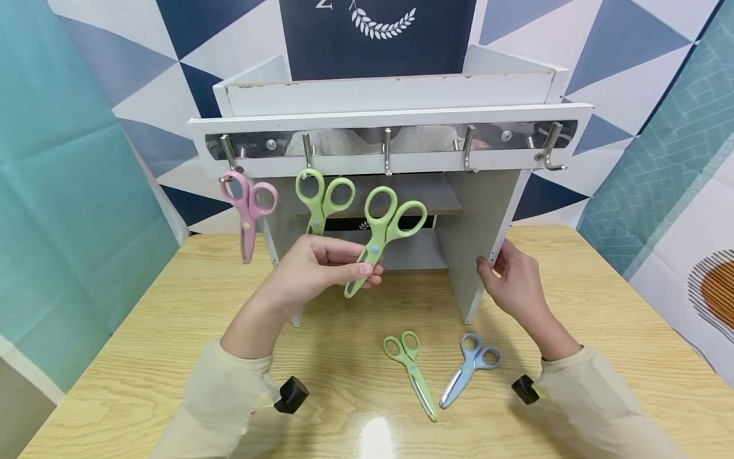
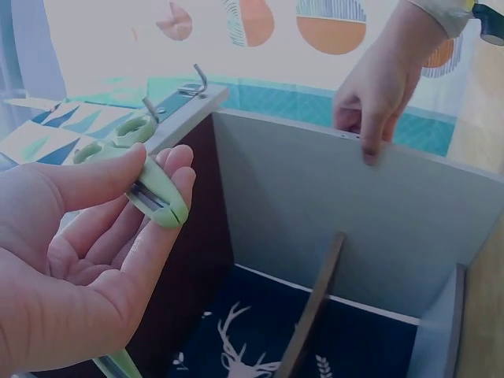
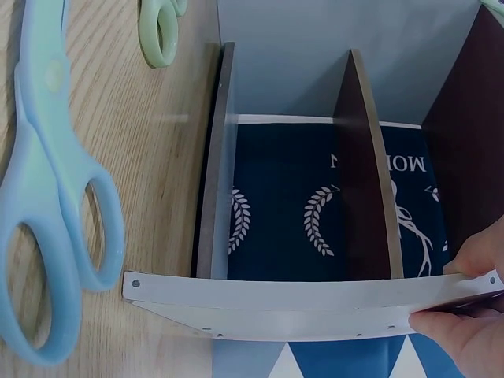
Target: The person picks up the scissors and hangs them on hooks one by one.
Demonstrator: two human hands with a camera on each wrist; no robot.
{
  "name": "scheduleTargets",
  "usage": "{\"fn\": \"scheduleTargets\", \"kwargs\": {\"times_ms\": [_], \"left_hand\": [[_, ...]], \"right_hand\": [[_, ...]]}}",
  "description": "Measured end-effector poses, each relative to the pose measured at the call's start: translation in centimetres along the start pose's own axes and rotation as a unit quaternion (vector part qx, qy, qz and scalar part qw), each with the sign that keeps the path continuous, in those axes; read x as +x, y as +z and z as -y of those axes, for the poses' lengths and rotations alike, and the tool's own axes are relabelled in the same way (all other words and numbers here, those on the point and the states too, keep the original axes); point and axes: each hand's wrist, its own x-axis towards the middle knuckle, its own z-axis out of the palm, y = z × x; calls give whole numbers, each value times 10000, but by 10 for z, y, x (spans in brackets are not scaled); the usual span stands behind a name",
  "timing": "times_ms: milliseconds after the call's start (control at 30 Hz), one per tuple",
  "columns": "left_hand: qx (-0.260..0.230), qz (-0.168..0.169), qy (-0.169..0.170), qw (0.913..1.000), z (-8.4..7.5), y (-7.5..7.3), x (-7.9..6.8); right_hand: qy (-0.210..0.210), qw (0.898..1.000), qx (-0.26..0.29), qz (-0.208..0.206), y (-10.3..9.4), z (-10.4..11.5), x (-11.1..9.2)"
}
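My left hand (image 1: 321,264) pinches green scissors (image 1: 380,233) by the blades between thumb and fingers, handle loops up, in front of the hook rack (image 1: 355,159). In the left wrist view, the thumb presses the scissors' blade (image 2: 157,193) against the fingers. Pink scissors (image 1: 246,207) hang by one loop from the leftmost hook. A second green pair (image 1: 316,203) hangs at the neighbouring hook, its lower part hidden behind my left hand. My right hand (image 1: 513,280) grips the front edge of the white shelf unit's side panel (image 1: 480,255).
On the wooden table (image 1: 143,357) lie another green pair of scissors (image 1: 411,370) and blue scissors (image 1: 469,368), side by side before the unit. The middle hook (image 1: 387,150) and the two hooks right of it bear nothing. Patterned cloth (image 1: 229,38) covers the wall behind.
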Motion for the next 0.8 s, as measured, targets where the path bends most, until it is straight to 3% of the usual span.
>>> {"fn": "scheduleTargets", "kwargs": {"times_ms": [800], "left_hand": [[-79,-144,201,9997,-15,0,4]], "right_hand": [[-18,10000,-8,-15,0,0,0]]}}
